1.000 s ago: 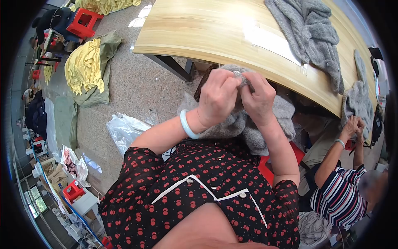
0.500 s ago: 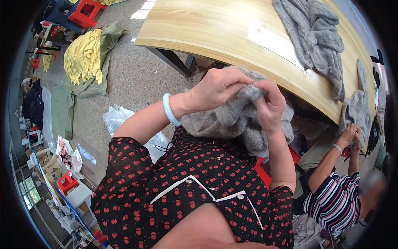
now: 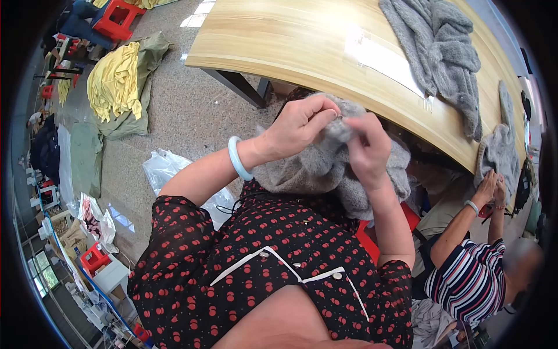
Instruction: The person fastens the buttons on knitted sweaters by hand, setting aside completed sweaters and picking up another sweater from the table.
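A fuzzy grey knit garment (image 3: pixel 299 171) lies bunched in my lap, with a fold of it raised between my hands. My left hand (image 3: pixel 293 128), with a pale bangle on its wrist, pinches the top edge of this fold between thumb and fingertips. A tiny dark thing shows at that pinch, too small to name. Close by on the right, my right hand (image 3: pixel 370 148) has its fingers bent in at the same fold and is slightly blurred. Whether its fingertips hold anything besides the knit is hidden.
A wooden table (image 3: pixel 279 35) stands in front of me, bearing another grey knit garment (image 3: pixel 439 52). At right a co-worker in a striped shirt (image 3: pixel 468 282) handles grey knit (image 3: pixel 500 154). Yellow cloth (image 3: pixel 116 81) and a clear plastic bag (image 3: pixel 165 168) lie on the floor.
My right hand has shifted slightly left and its fingers have changed position, now blurred. My left hand has moved a little left, keeping its pinch on the knit.
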`<state>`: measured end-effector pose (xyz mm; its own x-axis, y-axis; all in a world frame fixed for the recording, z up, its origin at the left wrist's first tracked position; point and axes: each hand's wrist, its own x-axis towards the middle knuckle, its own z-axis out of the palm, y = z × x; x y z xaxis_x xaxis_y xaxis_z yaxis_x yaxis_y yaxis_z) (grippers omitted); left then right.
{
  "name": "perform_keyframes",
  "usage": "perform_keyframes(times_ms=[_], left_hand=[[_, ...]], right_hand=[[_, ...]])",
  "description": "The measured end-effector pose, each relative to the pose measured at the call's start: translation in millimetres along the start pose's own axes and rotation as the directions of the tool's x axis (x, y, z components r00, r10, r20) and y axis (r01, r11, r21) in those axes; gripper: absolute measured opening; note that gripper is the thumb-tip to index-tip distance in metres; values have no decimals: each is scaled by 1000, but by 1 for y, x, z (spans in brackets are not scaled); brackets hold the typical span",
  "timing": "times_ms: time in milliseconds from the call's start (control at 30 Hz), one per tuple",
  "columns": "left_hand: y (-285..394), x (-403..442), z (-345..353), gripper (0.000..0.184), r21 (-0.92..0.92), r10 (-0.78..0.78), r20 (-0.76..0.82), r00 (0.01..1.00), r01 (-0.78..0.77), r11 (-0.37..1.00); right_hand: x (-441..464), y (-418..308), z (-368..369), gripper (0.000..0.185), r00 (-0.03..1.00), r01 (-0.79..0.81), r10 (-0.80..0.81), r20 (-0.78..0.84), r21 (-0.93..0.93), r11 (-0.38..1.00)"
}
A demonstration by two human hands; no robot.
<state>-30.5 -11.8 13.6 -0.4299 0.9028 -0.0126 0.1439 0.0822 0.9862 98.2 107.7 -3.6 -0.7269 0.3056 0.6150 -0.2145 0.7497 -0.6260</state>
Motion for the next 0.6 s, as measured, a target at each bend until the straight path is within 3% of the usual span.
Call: perform_keyframes(times_ms=[33,67,100,133,200,267,333,500,600], left_hand=[[-3,-4,4,14,-52,63,-44,997,-65,997],[-6,-6,7,15,-101,123,-90,988,-132,986],[-14,-8,10,15,-101,127,-84,988,-135,986],[-24,-9,15,16,-49,153,-96,984,-159,986],[-39,-8,23,17,1,184,-102,978,-185,983],[-46,-3,26,18,-11,93,-132,987,-95,995],[-45,2,22,18,-22,95,-98,991,-97,995],[-45,6,27,15,17,86,-39,996,-86,996],[-45,9,31,16,131,230,-16,973,-226,965]], right_hand=[[6,-4,-3,22,943,-332,327,59,229,915],[12,-8,-7,21,783,-611,594,185,414,675],[19,-5,-12,24,702,-698,651,290,463,546],[25,-2,-16,24,703,-696,653,283,464,548],[34,6,-21,30,594,-709,653,469,689,150],[36,15,-27,34,560,-743,644,521,660,112],[43,14,-36,37,490,-770,628,605,638,-13],[55,14,-52,43,488,-822,565,666,568,41],[61,11,-58,45,475,-842,540,695,537,49]])
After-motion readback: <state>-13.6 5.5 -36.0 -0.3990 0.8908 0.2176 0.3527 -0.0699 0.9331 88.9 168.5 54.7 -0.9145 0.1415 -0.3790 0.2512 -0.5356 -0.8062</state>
